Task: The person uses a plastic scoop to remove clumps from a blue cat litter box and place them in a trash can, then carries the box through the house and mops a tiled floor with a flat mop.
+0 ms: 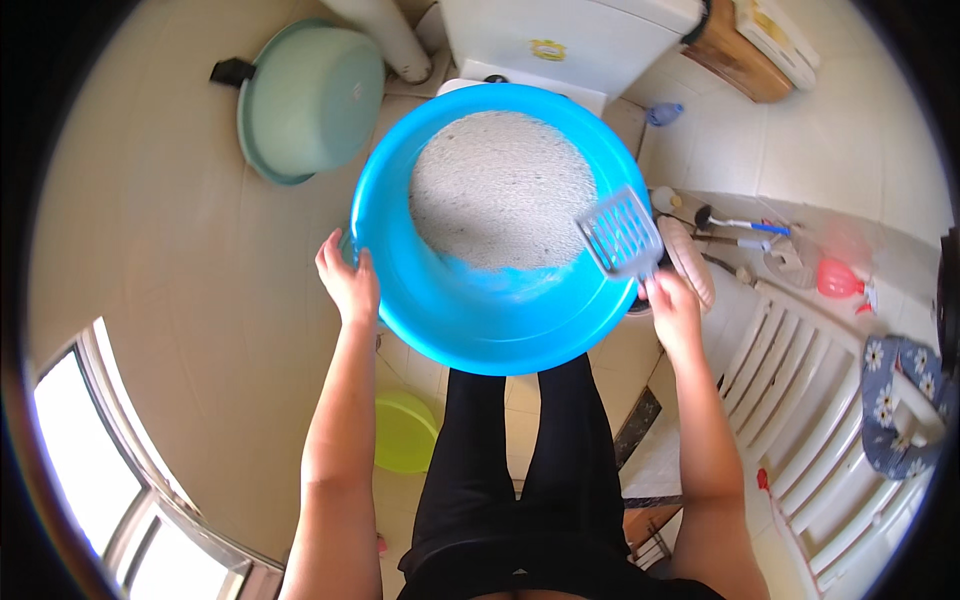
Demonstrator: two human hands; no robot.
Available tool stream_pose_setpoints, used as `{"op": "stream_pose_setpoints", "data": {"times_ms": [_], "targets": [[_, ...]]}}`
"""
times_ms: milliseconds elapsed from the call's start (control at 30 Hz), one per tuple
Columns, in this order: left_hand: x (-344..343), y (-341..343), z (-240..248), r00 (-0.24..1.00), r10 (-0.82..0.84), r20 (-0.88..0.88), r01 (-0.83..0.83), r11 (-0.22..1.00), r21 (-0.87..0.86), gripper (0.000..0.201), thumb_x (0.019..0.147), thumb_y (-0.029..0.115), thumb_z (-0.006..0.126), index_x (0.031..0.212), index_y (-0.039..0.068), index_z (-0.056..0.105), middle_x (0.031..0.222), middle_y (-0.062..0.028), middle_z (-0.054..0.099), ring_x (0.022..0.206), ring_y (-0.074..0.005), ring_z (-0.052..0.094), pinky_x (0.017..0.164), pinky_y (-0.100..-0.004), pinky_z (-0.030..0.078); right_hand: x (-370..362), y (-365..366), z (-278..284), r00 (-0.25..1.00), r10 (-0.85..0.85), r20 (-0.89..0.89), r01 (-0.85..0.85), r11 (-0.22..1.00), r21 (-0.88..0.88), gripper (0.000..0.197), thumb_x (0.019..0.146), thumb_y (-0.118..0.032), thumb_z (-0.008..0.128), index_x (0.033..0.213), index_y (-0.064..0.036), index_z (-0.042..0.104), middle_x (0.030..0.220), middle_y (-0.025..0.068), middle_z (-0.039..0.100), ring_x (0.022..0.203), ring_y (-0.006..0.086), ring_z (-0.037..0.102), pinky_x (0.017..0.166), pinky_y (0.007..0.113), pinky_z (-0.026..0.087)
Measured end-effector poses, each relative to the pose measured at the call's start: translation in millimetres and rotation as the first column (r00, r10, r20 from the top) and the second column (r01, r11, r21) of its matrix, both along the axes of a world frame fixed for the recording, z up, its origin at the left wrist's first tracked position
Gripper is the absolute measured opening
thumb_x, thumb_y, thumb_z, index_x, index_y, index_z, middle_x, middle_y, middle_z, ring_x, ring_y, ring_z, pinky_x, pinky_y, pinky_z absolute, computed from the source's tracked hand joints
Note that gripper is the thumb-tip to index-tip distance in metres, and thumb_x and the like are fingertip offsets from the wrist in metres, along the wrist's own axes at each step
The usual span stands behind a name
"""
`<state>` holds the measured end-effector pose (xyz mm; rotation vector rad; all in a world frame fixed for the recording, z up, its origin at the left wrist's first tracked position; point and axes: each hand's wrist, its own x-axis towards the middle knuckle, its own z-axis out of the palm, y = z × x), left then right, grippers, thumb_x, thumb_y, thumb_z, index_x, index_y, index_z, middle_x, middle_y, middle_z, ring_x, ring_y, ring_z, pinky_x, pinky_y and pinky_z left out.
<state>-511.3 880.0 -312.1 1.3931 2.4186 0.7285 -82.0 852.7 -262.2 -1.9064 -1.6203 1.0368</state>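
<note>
A big round blue basin (470, 325) is held up in front of my legs, tilted a little. Pale grey cat litter (500, 185) covers its far part, and a thin dusting lies on the bare blue near side. My left hand (348, 285) grips the basin's left rim, fingers curled round the edge. In my right hand (672, 305) is the handle of a grey slotted litter scoop (622, 236). The scoop's head overlaps the basin's right rim, and no litter shows on it. Whether my right fingers also touch the rim I cannot tell.
Beyond the basin stands a white toilet tank (570, 40). A pale green tub (315, 105) hangs at the left wall. A yellow-green basin (403, 430) is on the floor by my left leg. Brushes (745, 226), a red spray bottle (838, 280) and a white slatted rack (800, 400) line the right.
</note>
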Motion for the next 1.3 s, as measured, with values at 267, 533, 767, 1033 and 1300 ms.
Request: {"op": "stream_pose_setpoints", "data": {"times_ms": [267,533,767,1033,1300], "targets": [[-10.9,-35.2,-51.9,0.707,0.422,0.568,-0.321,0.907,-0.274,0.038,0.088,0.032,0.057,0.096,-0.005,0.055,0.076,-0.0067,0.054,0.072,-0.0153,0.049,0.069,-0.0302,0.042,-45.3,197.5,-52.2,0.805,0.459,0.375,-0.559,0.799,0.223,0.006,0.076,-0.012,0.061,0.079,-0.0072,0.064,0.111,0.0184,0.051,0.097,0.0358,0.053,0.082,0.044,0.044],[15.0,-42.0,-45.8,0.601,0.516,0.610,-0.596,0.798,-0.088,0.035,0.088,0.034,0.058,0.069,0.005,0.051,0.058,0.0045,0.040,0.053,-0.0060,0.034,0.048,-0.0240,0.029,-45.3,203.0,-44.4,0.706,0.570,0.421,-0.664,0.740,0.111,0.005,0.074,-0.008,0.063,0.079,-0.0059,0.064,0.087,0.0152,0.047,0.080,0.0330,0.054,0.069,0.041,0.045],[17.7,-56.3,-39.5,0.599,0.500,0.626,-0.629,0.777,-0.019,0.036,0.088,0.033,0.058,0.066,0.006,0.050,0.057,0.0055,0.039,0.053,-0.0055,0.032,0.048,-0.0235,0.028,-45.5,190.0,1.6,0.732,0.513,0.449,-0.653,0.716,0.247,0.007,0.076,-0.014,0.063,0.078,-0.0077,0.064,0.088,0.0133,0.048,0.079,0.0328,0.054,0.066,0.042,0.044],[20.3,-43.6,-38.2,0.615,0.472,0.631,-0.610,0.792,0.002,0.036,0.087,0.032,0.060,0.067,0.004,0.052,0.059,0.0032,0.044,0.055,-0.0071,0.035,0.051,-0.0244,0.032,-42.0,205.1,18.2,0.736,0.522,0.431,-0.656,0.708,0.263,0.008,0.076,-0.012,0.062,0.080,-0.0048,0.062,0.085,0.0151,0.047,0.076,0.0355,0.053,0.066,0.043,0.044],[12.4,-43.2,-41.0,0.608,0.483,0.629,-0.599,0.800,-0.035,0.037,0.086,0.033,0.061,0.066,0.003,0.052,0.058,0.0022,0.045,0.055,-0.0079,0.037,0.052,-0.0248,0.034,-42.1,194.3,26.3,0.727,0.526,0.442,-0.667,0.693,0.274,0.008,0.073,-0.009,0.062,0.078,-0.0038,0.062,0.083,0.0165,0.047,0.078,0.0362,0.052,0.066,0.041,0.044]]}}
